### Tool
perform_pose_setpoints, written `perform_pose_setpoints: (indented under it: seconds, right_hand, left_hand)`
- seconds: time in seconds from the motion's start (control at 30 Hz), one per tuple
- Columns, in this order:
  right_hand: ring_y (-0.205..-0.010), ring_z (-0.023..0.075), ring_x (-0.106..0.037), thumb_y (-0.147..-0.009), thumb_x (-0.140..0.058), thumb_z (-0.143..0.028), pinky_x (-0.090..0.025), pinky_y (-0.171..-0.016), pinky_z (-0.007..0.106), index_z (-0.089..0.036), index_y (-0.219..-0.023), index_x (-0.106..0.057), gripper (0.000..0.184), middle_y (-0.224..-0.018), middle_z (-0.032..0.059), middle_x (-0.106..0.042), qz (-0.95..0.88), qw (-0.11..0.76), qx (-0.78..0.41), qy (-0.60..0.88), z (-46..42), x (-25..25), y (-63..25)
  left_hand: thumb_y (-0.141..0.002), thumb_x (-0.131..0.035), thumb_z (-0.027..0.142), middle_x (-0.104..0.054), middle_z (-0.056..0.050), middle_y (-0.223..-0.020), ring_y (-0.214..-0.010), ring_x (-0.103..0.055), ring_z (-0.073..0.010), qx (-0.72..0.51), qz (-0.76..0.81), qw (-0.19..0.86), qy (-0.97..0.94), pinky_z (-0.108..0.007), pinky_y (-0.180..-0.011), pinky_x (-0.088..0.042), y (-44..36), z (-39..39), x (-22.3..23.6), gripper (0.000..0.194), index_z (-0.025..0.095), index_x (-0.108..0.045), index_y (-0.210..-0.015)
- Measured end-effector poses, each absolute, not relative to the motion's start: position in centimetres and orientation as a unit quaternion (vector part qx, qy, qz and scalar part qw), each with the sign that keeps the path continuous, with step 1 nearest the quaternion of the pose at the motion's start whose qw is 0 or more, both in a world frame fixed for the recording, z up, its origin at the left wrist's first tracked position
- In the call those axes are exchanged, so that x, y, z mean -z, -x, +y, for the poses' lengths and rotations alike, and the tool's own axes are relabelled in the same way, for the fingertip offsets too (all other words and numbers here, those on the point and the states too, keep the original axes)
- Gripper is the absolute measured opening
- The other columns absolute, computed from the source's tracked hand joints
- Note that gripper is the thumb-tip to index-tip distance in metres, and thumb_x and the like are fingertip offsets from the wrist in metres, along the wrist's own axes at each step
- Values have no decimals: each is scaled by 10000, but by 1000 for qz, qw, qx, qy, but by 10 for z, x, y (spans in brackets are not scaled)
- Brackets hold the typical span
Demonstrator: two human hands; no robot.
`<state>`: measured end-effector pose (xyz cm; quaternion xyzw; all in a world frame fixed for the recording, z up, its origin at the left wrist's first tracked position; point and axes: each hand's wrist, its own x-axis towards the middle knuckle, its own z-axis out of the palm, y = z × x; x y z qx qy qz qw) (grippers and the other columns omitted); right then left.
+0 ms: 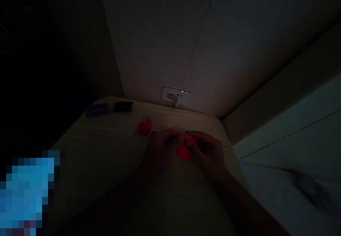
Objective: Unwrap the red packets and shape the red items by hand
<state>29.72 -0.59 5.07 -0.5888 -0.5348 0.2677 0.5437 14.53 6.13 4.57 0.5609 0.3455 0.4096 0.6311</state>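
Between my hands is a flattened, rounded piece of bright red clay (184, 152), apparently soft modelling clay, held just above the wooden tabletop. My left hand (163, 147) pinches its left upper edge with the thumb and curled fingers. From the other side, my right hand (207, 150) grips the same piece, its thumb pressed on the front. A smaller red lump (144, 126) with a thin pointed tip lies on the table, just beyond my left hand and to its left. Dim light hides the undersides of my fingers.
The light wooden table (119, 150) meets a wall with a socket (176, 95) and a plug in it. A purple packet (97, 110) and a dark packet (123, 106) lie at the back left. A pale panel (287, 133) stands at right; a blurred blue patch covers the lower left.
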Motion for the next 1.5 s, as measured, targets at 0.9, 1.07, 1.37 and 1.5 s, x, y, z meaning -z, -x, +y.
perform_pose_setpoints:
  seconds: [0.9, 1.07, 1.37, 1.5]
  right_hand:
    - [-541, 129, -644, -868, -747, -268, -488, -465, 194, -222, -906, -766, 62, -692, 6, -738, -544, 558, -237, 580, -4, -47, -307]
    - [-606, 145, -698, -871, -750, -245, -540, -521, 204, -232, -864, -778, 32, -744, 17, -770, -564, 550, -244, 565, -4, -47, -307]
    - [-652, 156, -721, -875, -763, -251, -562, -555, 214, -243, -944, -801, 80, -798, 30, -791, -561, 559, -252, 556, -5, -47, -304]
    - [-714, 169, -739, -879, -766, -263, -582, -603, 228, -251, -976, -802, 105, -861, 39, -803, -562, 560, -262, 550, -5, -47, -304]
  left_hand:
    - [-844, -685, 283, -716, -27, -765, -743, -658, -169, -375, 327, 655, -568, -250, -667, -483, -149, 47, -44, 137, 155, -735, -836]
    - [-844, -679, 278, -715, -27, -756, -734, -654, -167, -377, 331, 645, -576, -246, -650, -473, -150, 49, -44, 137, 156, -727, -802]
    - [-836, -686, 282, -707, -18, -748, -742, -660, -172, -388, 328, 638, -578, -251, -662, -483, -149, 51, -42, 128, 165, -730, -808]
    - [-847, -674, 288, -727, -26, -779, -750, -666, -174, -397, 324, 630, -584, -259, -678, -491, -148, 52, -43, 137, 168, -739, -832]
